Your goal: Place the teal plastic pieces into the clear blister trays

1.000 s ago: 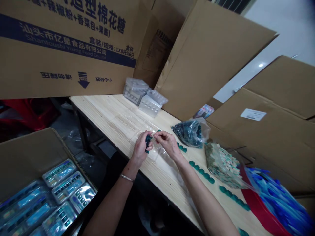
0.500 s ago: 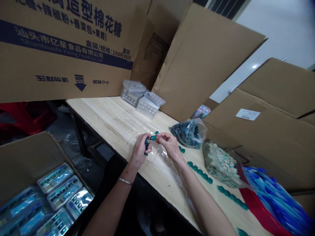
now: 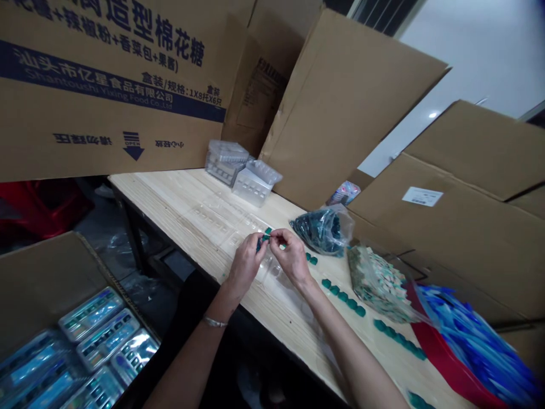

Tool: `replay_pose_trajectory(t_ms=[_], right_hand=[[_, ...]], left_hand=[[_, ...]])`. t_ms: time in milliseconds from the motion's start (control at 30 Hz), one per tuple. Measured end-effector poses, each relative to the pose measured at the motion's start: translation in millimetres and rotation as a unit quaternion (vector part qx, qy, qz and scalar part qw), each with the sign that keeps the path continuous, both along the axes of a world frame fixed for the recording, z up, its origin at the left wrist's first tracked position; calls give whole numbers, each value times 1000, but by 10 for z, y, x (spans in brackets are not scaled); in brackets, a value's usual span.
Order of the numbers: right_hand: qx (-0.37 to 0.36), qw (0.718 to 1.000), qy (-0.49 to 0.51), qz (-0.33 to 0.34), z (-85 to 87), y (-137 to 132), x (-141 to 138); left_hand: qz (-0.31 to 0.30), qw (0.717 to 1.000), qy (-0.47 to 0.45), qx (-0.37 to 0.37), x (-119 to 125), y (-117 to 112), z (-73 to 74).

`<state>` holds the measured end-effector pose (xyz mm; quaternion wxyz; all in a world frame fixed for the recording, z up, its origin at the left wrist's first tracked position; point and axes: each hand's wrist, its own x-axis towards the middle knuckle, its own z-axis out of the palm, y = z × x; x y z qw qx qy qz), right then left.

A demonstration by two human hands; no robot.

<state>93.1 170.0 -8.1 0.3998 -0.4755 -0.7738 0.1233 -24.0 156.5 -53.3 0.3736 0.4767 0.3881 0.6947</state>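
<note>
Both hands meet over a clear plastic tray (image 3: 272,271) on the pale wooden table (image 3: 179,196). My left hand (image 3: 246,265) is curled, its fingertips pinching small teal pieces (image 3: 263,238). My right hand (image 3: 290,254) is also closed in a pinch and grips the same cluster from the other side. More empty clear trays (image 3: 217,213) lie flat further up the table. A row of loose teal pieces (image 3: 344,296) runs along the table to the right of my right wrist.
A clear bag of dark teal pieces (image 3: 321,230), a bag of pale tiles (image 3: 377,284) and a heap of blue packets (image 3: 477,341) lie at the right. Stacked clear trays (image 3: 240,170) stand at the back. Large cardboard boxes (image 3: 106,85) surround the table. Filled packs (image 3: 97,335) sit in a box lower left.
My hands have closed together; the right fingertips now meet the left hand's on the teal pieces. The view has shifted slightly left and down.
</note>
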Motion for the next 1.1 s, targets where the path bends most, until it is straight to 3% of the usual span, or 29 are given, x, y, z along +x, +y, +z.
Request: replay_pose_trajectory(t_ms=[267,400,533,667,767,967,1100], right_hand=[[45,997,-68,5,11,-72,-4],[49,994,-86,46,36,-102,-9],[-31,997,-3,72,112,-38,46],[-146,978,72,131,131,82,161],[-192,961,125,152,59,133,200],[-122,973,118,158,-32,156,160],[-75,989,67,112,12,364,200]], left_hand=[[-26,999,4,-19,-6,31,-2],[-37,997,-37,-49,-41,59,12],[-49,995,-69,-61,-72,64,8],[-124,979,-106,-124,-83,78,-33],[-167,960,-159,-156,-70,94,-53],[-208,942,-209,-163,-72,91,-50],[-165,944,-240,-157,-139,100,-58]])
